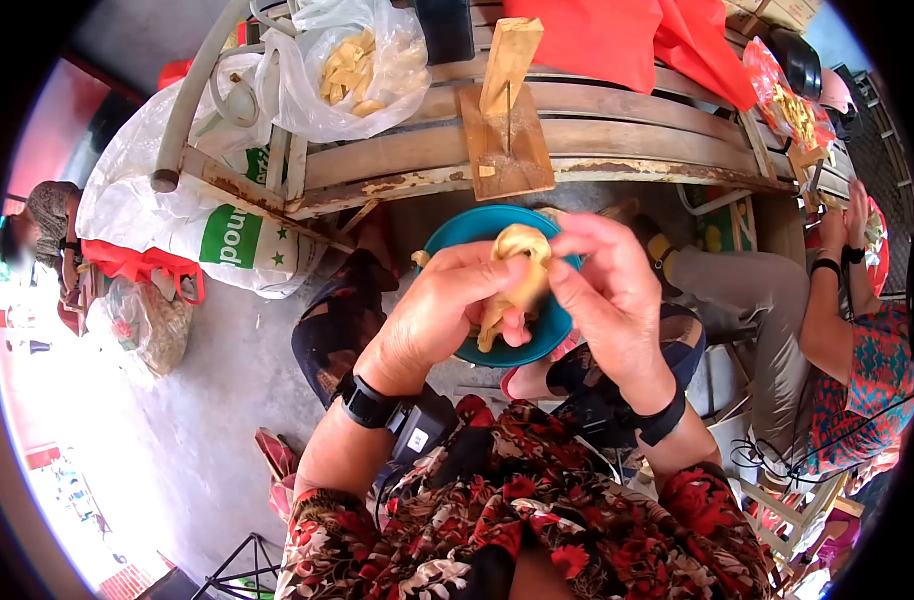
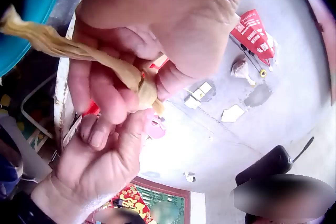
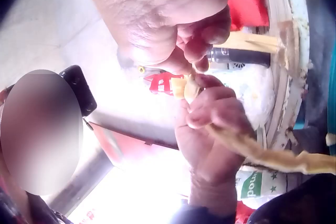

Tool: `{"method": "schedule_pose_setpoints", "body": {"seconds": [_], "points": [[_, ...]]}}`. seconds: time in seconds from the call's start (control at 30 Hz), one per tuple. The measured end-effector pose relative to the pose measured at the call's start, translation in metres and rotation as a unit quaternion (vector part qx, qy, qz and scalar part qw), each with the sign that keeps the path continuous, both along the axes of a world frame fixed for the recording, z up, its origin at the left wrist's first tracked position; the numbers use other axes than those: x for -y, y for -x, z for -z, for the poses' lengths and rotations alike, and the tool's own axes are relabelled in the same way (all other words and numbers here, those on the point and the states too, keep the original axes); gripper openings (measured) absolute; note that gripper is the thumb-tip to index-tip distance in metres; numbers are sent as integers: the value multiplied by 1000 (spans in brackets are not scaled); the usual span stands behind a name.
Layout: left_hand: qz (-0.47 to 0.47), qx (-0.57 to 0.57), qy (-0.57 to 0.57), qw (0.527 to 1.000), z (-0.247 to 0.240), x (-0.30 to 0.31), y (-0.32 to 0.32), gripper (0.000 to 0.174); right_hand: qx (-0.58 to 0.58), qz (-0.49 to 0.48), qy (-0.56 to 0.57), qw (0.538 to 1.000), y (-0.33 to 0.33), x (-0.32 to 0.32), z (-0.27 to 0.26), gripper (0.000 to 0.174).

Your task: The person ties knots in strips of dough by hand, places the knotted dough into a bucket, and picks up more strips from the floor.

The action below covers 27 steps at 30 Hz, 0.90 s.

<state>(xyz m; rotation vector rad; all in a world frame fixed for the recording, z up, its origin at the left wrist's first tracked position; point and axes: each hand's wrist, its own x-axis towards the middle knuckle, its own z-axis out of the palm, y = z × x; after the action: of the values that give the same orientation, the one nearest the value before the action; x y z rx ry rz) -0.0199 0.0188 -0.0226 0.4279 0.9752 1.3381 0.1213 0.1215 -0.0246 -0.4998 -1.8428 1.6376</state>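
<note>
Over the teal basin [image 1: 551,335], both hands work on a soft, pale yellow strip [image 1: 522,243], wrinkled and looped at its upper end. My left hand [image 1: 432,310] grips the strip with curled fingers; its long tail hangs toward the basin. From the other side, my right hand [image 1: 612,300] pinches the looped end between thumb and fingertips. In the left wrist view the strip [image 2: 100,53] runs through the left fingers to a small knot-like fold. In the right wrist view the right fingertips meet the short end, and the tail [image 3: 257,153] trails off sideways.
A slatted bench [image 1: 637,130] stands ahead, carrying a wooden stand [image 1: 507,185] with an upright block and thin rod. A plastic bag [image 1: 402,75] of yellowish pieces lies on it, beside red cloth [image 1: 597,45]. White sacks [image 1: 127,200] stand left; another person [image 1: 857,370] sits at right.
</note>
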Motion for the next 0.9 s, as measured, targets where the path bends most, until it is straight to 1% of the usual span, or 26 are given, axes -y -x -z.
{"method": "schedule_pose_setpoints", "body": {"seconds": [0.03, 0.07, 0.1, 0.13, 0.17, 0.2, 0.23, 0.27, 0.3, 0.37, 0.4, 0.47, 0.53, 0.57, 0.63, 0.67, 0.73, 0.77, 0.8, 0.83, 0.87, 0.9], "points": [[-10, 0, 6, 1000, -2, -2, 1, 29, 8, 11, 82, 997, -5, 0, -3, 17], [-22, -65, 36, 997, -9, -1, -2, 29, 37, -33, 96, 994, -9, -5, -11, 12], [-20, -100, 41, 994, -17, -2, -4, 29, 68, -77, 110, 989, -12, -8, -17, 14], [-17, -133, 48, 990, -22, -3, -7, 28, 150, -87, 91, 981, -8, -5, -18, 25], [-13, -167, 53, 984, -24, -4, -8, 27, 139, -72, 64, 986, -4, -2, -5, 28], [-10, -148, 29, 988, -23, -3, -6, 28, 111, -72, 132, 982, -7, -2, -9, 28], [27, -101, 6, 995, -14, 4, 3, 23, 83, -73, 200, 973, -10, -3, -17, 29], [-3, -146, 6, 989, -11, 8, 9, 21, 57, -60, 251, 964, -18, -8, -25, 28], [-33, -192, 7, 981, -9, 12, 14, 18, 29, -61, 260, 963, -23, -12, -26, 28], [-86, -281, 7, 956, -6, 16, 22, 13, 126, -113, 202, 965, -21, -14, -23, 30], [-85, -285, 3, 955, -8, 16, 24, 11, 140, -150, 143, 968, -19, -21, -15, 37], [-88, -300, -9, 950, -11, 14, 25, 10, 129, -107, 131, 977, -12, -30, -12, 43], [-92, -323, -24, 941, -12, 9, 22, 10, 172, -114, 103, 973, -4, -42, -8, 44], [-92, -355, -14, 930, -17, 5, 18, 9, 195, -167, 171, 951, 0, -43, -11, 44], [-79, -491, -123, 859, -13, -3, 19, 9, 237, -266, 302, 884, 10, -44, -29, 42], [-72, -495, -140, 854, -12, -4, 20, 9, 255, -300, 341, 854, 16, -45, -34, 39], [-58, -506, -171, 843, -14, -6, 24, 9, 261, -360, 341, 828, 18, -51, -23, 36], [-46, -611, -208, 762, -17, -7, 32, 7, 262, -390, 340, 815, 18, -55, -17, 35], [-39, -613, -169, 771, -15, -3, 42, 6, 263, -416, 250, 834, 17, -61, -13, 34], [-32, -614, -130, 778, -12, 0, 49, 6, 257, -401, 248, 844, 13, -65, -8, 33], [-65, -523, -68, 847, 0, -2, 54, 8, 276, -372, 249, 850, 16, -68, -3, 32], [-67, -503, -32, 861, 11, -9, 57, 11, 294, -342, 247, 858, 20, -73, 4, 32]]}}
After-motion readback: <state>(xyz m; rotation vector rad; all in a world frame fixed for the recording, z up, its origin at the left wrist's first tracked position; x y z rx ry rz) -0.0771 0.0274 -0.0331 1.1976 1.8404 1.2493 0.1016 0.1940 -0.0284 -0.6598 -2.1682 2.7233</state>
